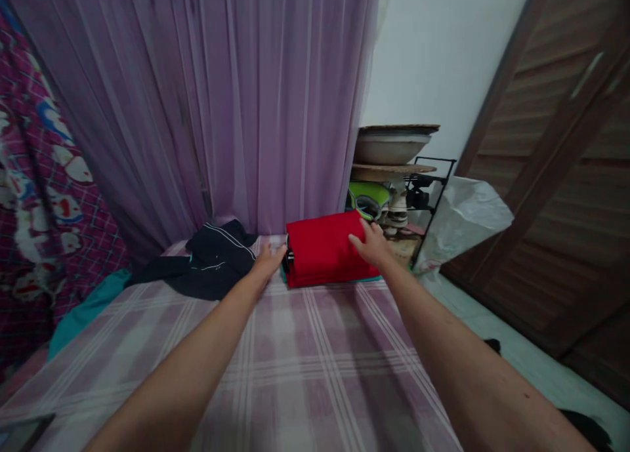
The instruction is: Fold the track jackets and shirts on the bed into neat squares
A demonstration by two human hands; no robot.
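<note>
A folded red garment (322, 248) lies on top of a small stack at the far end of a bed with a pink plaid sheet (295, 360); a teal piece shows under it. My left hand (268, 260) rests with fingers stretched against the stack's left edge. My right hand (370, 242) lies flat on the red garment's right side, fingers spread over its top. Both arms reach far forward.
A crumpled dark navy garment (211, 258) lies left of the stack. A teal cloth (83, 311) hangs off the bed's left side. Purple curtains (221, 98) hang behind. A rack with basins (394, 150), a white plastic bag (462, 219) and a wooden wardrobe (566, 176) stand right.
</note>
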